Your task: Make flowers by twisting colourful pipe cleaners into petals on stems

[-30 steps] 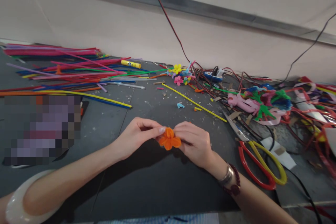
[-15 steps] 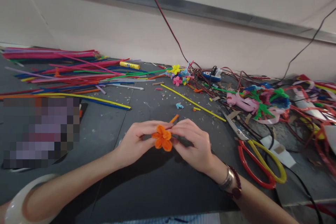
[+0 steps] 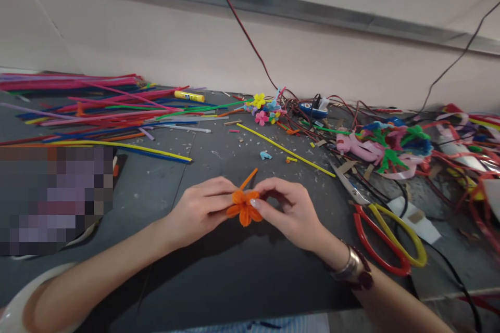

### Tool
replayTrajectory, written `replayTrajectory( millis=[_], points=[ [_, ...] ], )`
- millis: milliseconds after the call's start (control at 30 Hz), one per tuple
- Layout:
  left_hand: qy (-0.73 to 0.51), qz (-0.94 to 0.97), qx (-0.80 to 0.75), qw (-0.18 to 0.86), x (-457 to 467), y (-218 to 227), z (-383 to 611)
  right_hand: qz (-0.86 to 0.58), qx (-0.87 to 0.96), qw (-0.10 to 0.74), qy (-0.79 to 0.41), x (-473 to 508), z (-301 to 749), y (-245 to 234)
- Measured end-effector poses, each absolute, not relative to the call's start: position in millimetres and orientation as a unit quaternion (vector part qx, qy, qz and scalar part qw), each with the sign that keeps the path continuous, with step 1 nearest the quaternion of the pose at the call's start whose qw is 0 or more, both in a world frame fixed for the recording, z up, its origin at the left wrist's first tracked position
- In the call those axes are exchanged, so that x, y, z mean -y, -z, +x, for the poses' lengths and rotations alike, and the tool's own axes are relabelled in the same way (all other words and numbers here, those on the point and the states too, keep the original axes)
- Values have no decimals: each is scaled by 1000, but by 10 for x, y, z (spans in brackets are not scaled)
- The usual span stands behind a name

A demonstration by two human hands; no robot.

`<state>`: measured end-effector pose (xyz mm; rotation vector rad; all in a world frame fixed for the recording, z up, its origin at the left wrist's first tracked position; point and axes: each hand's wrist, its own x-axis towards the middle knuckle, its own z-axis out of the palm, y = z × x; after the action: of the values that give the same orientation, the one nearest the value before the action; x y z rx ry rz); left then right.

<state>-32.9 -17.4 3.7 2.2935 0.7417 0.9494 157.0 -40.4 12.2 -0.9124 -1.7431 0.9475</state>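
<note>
An orange pipe-cleaner flower (image 3: 244, 206) sits between both hands above the dark table (image 3: 219, 265), its stem end poking up and away. My left hand (image 3: 201, 208) pinches the flower from the left, fingers closed on it. From the right, my right hand (image 3: 291, 210) grips it with thumb and curled fingers pressed on the petals.
Long coloured pipe cleaners (image 3: 97, 109) lie in a pile at the back left, with a yellow glue stick (image 3: 189, 96). Finished small flowers (image 3: 265, 109) and a glue gun (image 3: 314, 108) lie behind. Red-and-yellow scissors (image 3: 385, 234) lie to the right beside tangled wires and scraps (image 3: 390, 148).
The flower has turned between my fingers, so the orange stem now sticks up behind it. Both hands shifted slightly and re-gripped the petals.
</note>
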Motion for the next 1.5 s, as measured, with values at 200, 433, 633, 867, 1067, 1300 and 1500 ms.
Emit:
replayTrajectory(
  millis=[200,433,633,867,1067,1300,1500],
  points=[
    [-376,872,-237,208,168,-34,-344,-370,702,393,-464,407,1631,-229],
    [-355,890,-216,186,162,-52,-333,-372,760,377,-378,397,1640,-205],
    [-366,895,-202,155,161,-24,-333,-370,743,376,-412,390,1613,-215],
    [-360,908,-159,142,161,-17,-315,-354,738,308,-485,367,1729,-319],
    [-359,904,-136,189,178,1,-318,-346,677,307,-572,334,1718,-190],
    [-395,885,-188,161,172,-31,-343,-355,599,295,-654,290,1730,-217],
    [-391,886,-202,148,166,-43,-345,-353,584,284,-674,294,1745,-216]
  ],
)
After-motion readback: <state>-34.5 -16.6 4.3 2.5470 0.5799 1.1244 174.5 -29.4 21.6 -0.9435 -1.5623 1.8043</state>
